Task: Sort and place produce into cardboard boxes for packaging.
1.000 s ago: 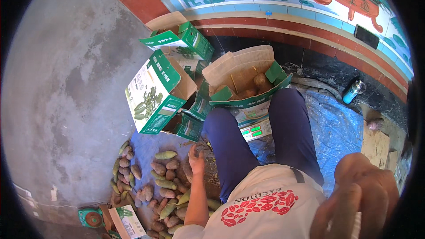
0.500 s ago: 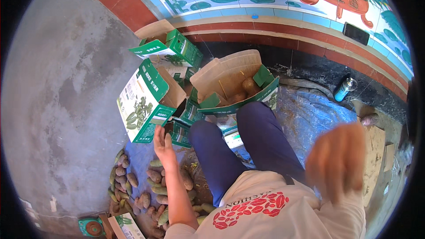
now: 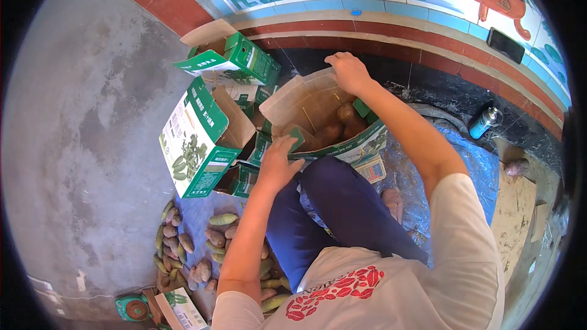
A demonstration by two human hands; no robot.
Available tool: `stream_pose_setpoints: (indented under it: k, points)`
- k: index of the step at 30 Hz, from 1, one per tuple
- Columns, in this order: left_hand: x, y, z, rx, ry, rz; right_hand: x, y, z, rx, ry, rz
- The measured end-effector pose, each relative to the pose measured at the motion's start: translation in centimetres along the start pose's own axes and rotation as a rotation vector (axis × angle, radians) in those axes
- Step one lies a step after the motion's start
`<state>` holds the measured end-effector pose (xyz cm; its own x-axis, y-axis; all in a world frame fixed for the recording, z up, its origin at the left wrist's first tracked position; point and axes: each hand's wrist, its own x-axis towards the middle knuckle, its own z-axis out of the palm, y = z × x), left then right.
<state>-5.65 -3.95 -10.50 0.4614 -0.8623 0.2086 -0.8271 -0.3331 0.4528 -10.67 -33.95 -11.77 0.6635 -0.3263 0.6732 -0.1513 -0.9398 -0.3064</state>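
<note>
An open cardboard box (image 3: 342,153), green outside and brown inside, stands in front of my knees with several brown, rounded tubers (image 3: 350,117) in it. My right hand (image 3: 350,74) is at its raised far flap (image 3: 306,95), fingers bent over the upper edge. At the near left corner my left hand (image 3: 278,164) has its fingers on a small green flap (image 3: 296,137), thumb apart on the outer side. How firmly the left fingers grip is hard to see.
Left of it, a white-and-green box (image 3: 199,140) leans beside another open box (image 3: 238,61). Oblong roots (image 3: 183,241) lie in a heap on a blue sheet (image 3: 455,165). A blue canister (image 3: 484,123) stands near the wall; a phone (image 3: 505,45) rests on the ledge.
My right hand has swung from the right side up to the box's far flap. My left hand has left the white-and-green box and moved right to the near corner. My legs have shifted.
</note>
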Motion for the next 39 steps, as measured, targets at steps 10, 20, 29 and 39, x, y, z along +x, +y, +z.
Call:
stream_pose_setpoints:
  k: [10,20,29,39]
  points:
    - [1.8,0.2,2.6,0.438,-0.146,0.05,-0.6,1.6,1.4,-0.339,-0.642,0.041]
    - [1.8,3.7,3.2,0.444,-0.053,0.243,-7.6,3.7,-6.4,-0.286,-0.282,-0.028]
    - [6.4,14.7,6.4,0.356,-0.173,0.751,-24.5,7.7,-22.6,-0.308,-0.134,0.506]
    - [1.5,28.6,22.2,-0.1,-0.36,1.279,-45.6,4.3,-42.5,-0.805,-0.114,1.085]
